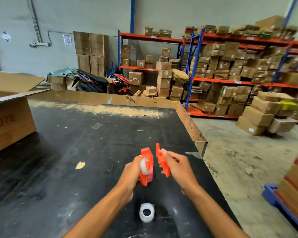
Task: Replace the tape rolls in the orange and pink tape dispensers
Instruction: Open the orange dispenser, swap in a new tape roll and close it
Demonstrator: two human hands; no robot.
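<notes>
Orange dispenser halves [147, 162], one per hand

An open cardboard box [9, 117] sits on the black table [76, 143] (shelves [230, 81] of cartons behind).

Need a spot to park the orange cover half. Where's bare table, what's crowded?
Free: the wide black table stretch between the cardboard box on the left and the hands, and the far part up to the cardboard edging.

Crowded: near centre, where the left hand, right hand and spare tape roll sit close together.
</notes>
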